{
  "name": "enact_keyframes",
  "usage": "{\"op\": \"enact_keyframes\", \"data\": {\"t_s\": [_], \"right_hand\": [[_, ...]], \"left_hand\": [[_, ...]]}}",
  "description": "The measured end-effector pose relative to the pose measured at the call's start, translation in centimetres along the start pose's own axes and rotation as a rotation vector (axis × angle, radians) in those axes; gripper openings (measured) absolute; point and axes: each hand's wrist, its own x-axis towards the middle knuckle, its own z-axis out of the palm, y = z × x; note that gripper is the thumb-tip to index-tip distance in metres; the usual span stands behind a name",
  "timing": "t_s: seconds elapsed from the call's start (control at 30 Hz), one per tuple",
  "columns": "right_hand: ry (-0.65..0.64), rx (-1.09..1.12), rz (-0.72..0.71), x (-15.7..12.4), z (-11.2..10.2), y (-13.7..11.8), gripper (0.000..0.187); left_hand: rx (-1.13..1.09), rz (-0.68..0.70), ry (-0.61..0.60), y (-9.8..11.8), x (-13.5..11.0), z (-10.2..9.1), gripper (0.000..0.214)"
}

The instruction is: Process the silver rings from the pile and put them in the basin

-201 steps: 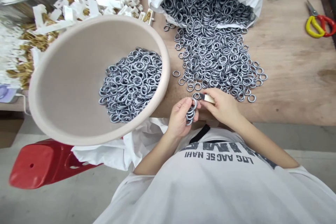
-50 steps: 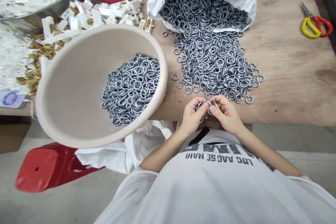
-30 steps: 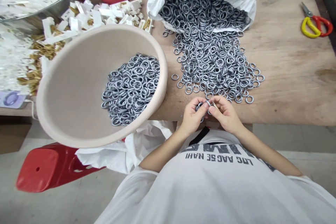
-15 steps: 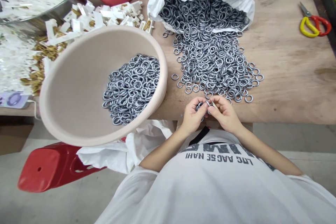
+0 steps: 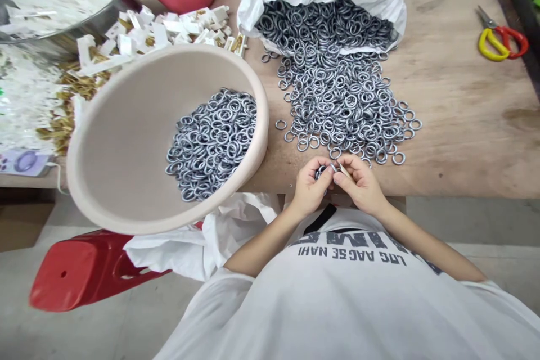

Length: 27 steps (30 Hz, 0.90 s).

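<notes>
Left hand (image 5: 310, 185): grip clenched on grey metal rings (image 5: 321, 172). Right hand (image 5: 365, 184): grip pinching a small pale strip (image 5: 344, 170) against them. Both sit at the front edge of the wooden worktop (image 5: 464, 124), lower centre of frame.

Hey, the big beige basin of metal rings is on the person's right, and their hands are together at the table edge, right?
Not quite: the beige basin sits on the person's left, not their right, as the head view shows. The left hand and right hand are indeed together at the table edge.
</notes>
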Motion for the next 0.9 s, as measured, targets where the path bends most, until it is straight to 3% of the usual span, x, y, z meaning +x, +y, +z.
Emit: {"op": "enact_keyframes", "data": {"t_s": [0.67,0.9], "right_hand": [[0.018,0.037,-0.015,0.1,0.0,-0.4,0.024],[0.206,-0.162,-0.103,0.3,-1.1,-2.2,0.023]], "left_hand": [[-0.006,-0.025,0.026,0.0,0.0,0.1,0.035],[-0.024,-0.024,0.004,0.2,0.0,0.0,0.033]]}}
